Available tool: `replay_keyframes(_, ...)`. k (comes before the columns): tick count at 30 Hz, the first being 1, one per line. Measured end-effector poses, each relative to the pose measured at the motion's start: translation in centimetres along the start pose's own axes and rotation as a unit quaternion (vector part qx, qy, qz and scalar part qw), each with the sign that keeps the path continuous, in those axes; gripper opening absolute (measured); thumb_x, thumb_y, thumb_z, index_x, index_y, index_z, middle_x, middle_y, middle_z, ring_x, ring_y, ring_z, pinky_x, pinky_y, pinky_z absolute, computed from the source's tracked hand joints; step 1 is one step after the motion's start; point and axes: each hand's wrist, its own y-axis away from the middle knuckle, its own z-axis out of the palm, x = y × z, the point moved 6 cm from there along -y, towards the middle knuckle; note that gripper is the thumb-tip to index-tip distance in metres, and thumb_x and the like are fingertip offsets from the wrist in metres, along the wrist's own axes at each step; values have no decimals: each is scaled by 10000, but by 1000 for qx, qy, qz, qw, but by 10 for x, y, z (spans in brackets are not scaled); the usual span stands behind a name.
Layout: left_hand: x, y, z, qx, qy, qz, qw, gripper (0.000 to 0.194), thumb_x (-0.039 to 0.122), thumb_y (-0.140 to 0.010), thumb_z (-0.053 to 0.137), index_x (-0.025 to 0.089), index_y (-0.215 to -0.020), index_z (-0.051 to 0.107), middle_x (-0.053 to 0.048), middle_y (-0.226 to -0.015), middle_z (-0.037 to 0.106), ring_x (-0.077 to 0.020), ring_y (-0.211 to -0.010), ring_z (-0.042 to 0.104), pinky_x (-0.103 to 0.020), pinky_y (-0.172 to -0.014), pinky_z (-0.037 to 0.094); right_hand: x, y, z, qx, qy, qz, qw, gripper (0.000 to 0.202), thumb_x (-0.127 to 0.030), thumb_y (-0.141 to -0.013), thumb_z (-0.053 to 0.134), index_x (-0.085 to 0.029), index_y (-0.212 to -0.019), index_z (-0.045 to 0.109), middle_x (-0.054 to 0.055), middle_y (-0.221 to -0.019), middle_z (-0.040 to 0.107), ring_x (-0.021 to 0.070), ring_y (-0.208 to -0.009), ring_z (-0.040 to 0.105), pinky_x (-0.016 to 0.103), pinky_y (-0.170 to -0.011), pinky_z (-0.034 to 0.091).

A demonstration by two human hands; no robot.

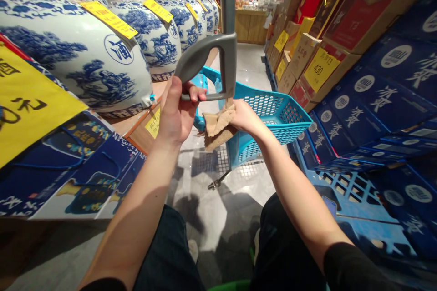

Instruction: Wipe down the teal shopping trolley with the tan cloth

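Note:
A grey loop-shaped cart handle (229, 66) rises in front of me, joined to a metal pole (228, 0). Wrapped around its lower left part is my left hand (177, 111), thumb up on the grip. My right hand (245, 116) is closed on a tan cloth (220, 125), which lies against the bottom right corner of the handle and hangs down in folds. Some right fingertips are hidden behind the cloth. Just beyond both hands sits the turquoise plastic basket (283, 104) of the cart, with perforated walls.
Large blue-and-white jars (78, 50) with red cloth tops line the left. A yellow price sign (30, 100) juts in there. Stacked blue boxes (375, 95) and cardboard cartons (302, 57) rise on the right, by a blue pallet (368, 218). A wooden counter (251, 27) stands far ahead.

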Motion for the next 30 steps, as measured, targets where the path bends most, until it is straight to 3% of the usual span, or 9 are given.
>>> replay_keyframes(2, 0, 1, 1, 3, 9, 0, 1000, 504, 645, -1006, 751, 250, -727, 611, 62, -593, 521, -153, -656, 665, -330, -936, 613, 4, -2, 1, -4, -35, -4, 999, 187, -341, -776, 747, -190, -719, 652, 1, -719, 647, 193, -769, 588, 295, -714, 440)
replay_keyframes(6, 0, 2, 4, 6, 25, 2, 1000, 502, 637, -1050, 695, 245, -743, 631, 64, -588, 518, -133, -630, 639, -296, -893, 610, -2, -2, -20, 66, -128, -69, 987, 288, -443, -798, 806, -170, -848, 731, 4, -805, 694, 199, -844, 616, 300, -763, 501)
replay_keyframes(8, -1, 2, 3, 6, 22, 3, 1000, 492, 634, -1055, 690, 248, -753, 644, 61, -588, 520, -137, -636, 647, -299, -895, 611, 0, -2, -23, 65, -150, -79, 983, 345, -493, -798, 832, -168, -873, 744, 3, -808, 700, 197, -847, 618, 299, -757, 509)
replay_keyframes(14, -2, -1, -2, -15, -2, 27, 1000, 489, 700, -990, 747, 265, -784, 660, 61, -601, 543, -152, -668, 666, -325, -940, 632, 25, -1, -3, -124, -146, -27, 981, 341, -474, -696, 870, -162, -769, 753, -3, -738, 691, 185, -767, 599, 300, -721, 485)
replay_keyframes(16, -3, -1, -3, -12, -20, 22, 999, 503, 734, -968, 750, 264, -813, 661, 57, -612, 551, -165, -693, 687, -342, -956, 637, 23, -2, -8, -107, -152, -38, 982, 337, -463, -709, 874, -158, -767, 744, -4, -741, 690, 181, -768, 604, 300, -728, 486)
replay_keyframes(21, -3, -2, -4, -15, -9, 30, 999, 514, 730, -983, 732, 255, -805, 648, 52, -632, 538, -167, -718, 707, -345, -970, 626, 13, -6, -26, 17, -237, -73, 969, 407, -521, -758, 882, -165, -920, 770, 19, -873, 754, 207, -877, 668, 336, -829, 552)
replay_keyframes(26, -4, -2, -5, -16, -13, 36, 999, 512, 732, -964, 757, 258, -802, 649, 52, -633, 540, -170, -721, 702, -354, -966, 633, 23, -3, -4, -83, -213, -22, 973, 307, -405, -705, 889, -145, -823, 778, 27, -833, 757, 198, -825, 655, 320, -781, 548)
replay_keyframes(28, -3, -2, -4, -13, -16, 32, 999, 522, 740, -959, 756, 258, -793, 643, 56, -625, 535, -166, -708, 696, -353, -969, 635, 24, -4, -6, -60, -237, -19, 969, 305, -409, -713, 880, -154, -843, 775, 27, -850, 765, 198, -831, 666, 323, -791, 555)
replay_keyframes(30, -2, -1, -3, -11, -16, 26, 999, 529, 740, -962, 753, 258, -779, 634, 59, -618, 533, -158, -688, 685, -347, -976, 636, 24, -7, -14, 4, -285, -35, 958, 332, -445, -728, 874, -178, -891, 763, 21, -889, 775, 198, -858, 683, 331, -826, 566)
